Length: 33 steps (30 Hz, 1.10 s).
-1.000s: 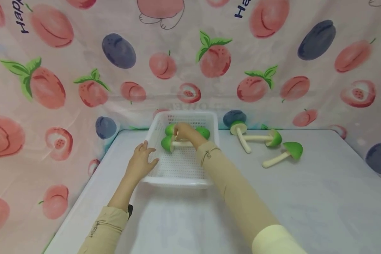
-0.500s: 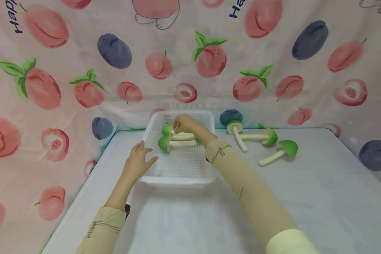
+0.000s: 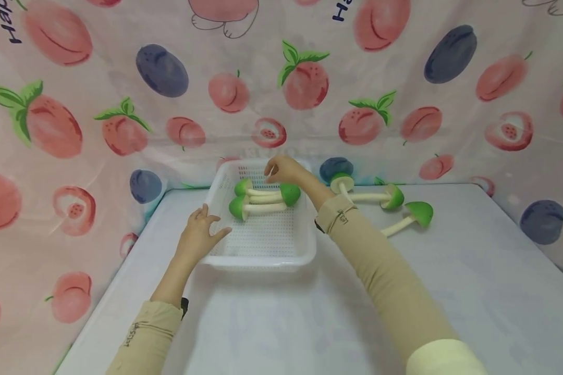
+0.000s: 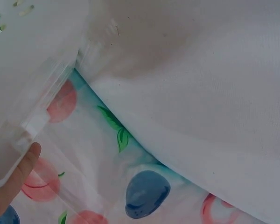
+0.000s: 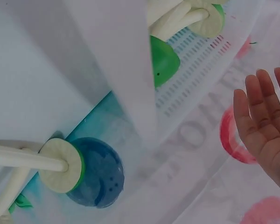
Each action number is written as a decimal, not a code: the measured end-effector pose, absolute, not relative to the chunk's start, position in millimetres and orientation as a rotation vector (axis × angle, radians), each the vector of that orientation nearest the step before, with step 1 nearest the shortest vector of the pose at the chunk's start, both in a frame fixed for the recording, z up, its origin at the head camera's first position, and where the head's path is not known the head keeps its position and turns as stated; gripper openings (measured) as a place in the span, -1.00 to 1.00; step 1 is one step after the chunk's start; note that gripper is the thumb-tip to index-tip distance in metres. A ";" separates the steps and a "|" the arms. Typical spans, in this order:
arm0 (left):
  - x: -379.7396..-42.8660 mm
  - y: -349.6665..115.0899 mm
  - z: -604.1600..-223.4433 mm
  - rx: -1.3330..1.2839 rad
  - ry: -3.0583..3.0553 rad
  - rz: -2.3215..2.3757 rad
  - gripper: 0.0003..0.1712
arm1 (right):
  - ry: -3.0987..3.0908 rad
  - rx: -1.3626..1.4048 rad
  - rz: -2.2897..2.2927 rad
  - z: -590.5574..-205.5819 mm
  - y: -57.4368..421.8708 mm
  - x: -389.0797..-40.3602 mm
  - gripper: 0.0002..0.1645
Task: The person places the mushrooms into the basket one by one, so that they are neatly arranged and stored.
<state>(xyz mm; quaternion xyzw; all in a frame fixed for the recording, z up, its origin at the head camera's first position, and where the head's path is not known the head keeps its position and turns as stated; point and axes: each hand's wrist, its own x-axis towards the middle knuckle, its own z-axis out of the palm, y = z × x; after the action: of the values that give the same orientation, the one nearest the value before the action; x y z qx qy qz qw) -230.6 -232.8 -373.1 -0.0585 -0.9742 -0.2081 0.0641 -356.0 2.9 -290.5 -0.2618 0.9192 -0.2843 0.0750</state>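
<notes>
Right hand (image 3: 285,171), empty, fingers extended, is hovering near three mushrooms (image 3: 265,199) already lying in the basket (image 3: 262,260); three others (image 3: 394,197) are remaining outside, rightward; left hand (image 3: 198,237), spread, is touching the basket.

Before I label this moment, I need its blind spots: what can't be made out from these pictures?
Head: the stem tip of the front loose mushroom, hidden by the right sleeve.
Head: the lettering on the left sleeve, too small to read.
Left wrist: most of the left hand, cut off by the left edge.
Right wrist: part of the right hand, cut off by the right edge.
</notes>
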 end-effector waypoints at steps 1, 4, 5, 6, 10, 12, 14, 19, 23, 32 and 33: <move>-231.0 -233.1 -373.2 -0.175 -2.940 -0.630 -0.36 | 2.766 -0.783 -0.851 -290.5 4.7 -356.2 -0.72; -231.5 -233.3 -373.6 -0.179 -2.935 -0.635 -0.35 | 2.789 -0.768 -0.839 -290.9 12.6 -356.2 -0.71; -231.4 -232.8 -373.9 -0.183 -2.934 -0.634 -0.35 | 2.795 -0.757 -0.834 -291.4 15.9 -356.0 -0.71; -231.5 -232.7 -374.4 -0.181 -2.936 -0.638 -0.34 | 2.802 -0.751 -0.833 -291.7 19.3 -356.0 -0.71; -231.6 -232.7 -375.5 -0.178 -2.948 -0.642 -0.34 | 2.815 -0.713 -0.830 -292.0 33.6 -355.9 -0.71; -231.9 -233.3 -375.3 -0.176 -2.953 -0.641 -0.34 | 2.823 -0.690 -0.835 -291.0 40.9 -356.1 -0.71; -232.5 -233.9 -374.6 -0.177 -2.954 -0.638 -0.35 | 2.822 -0.652 -0.853 -289.7 48.3 -356.2 -0.71; -233.7 -235.4 -373.0 -0.185 -2.948 -0.640 -0.37 | 2.842 -0.602 -0.867 -287.7 67.2 -355.9 -0.73; -234.0 -235.4 -372.2 -0.191 -2.946 -0.651 -0.36 | 2.879 -0.606 -0.845 -289.0 86.1 -355.6 -0.74; -230.8 -235.9 -372.4 -0.197 -2.955 -0.679 -0.38 | 2.908 -0.522 -0.854 -296.5 134.5 -352.6 -0.72; -231.1 -236.0 -372.3 -0.202 -2.952 -0.674 -0.38 | 2.908 -0.515 -0.861 -297.1 139.9 -352.1 -0.71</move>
<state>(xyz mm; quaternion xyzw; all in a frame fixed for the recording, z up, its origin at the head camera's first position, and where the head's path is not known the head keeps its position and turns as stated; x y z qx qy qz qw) -231.1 -236.0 -372.3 -0.0663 -0.9714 -0.2218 0.0533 -352.1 139.9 -297.1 -0.1672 0.9448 -0.2798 0.0329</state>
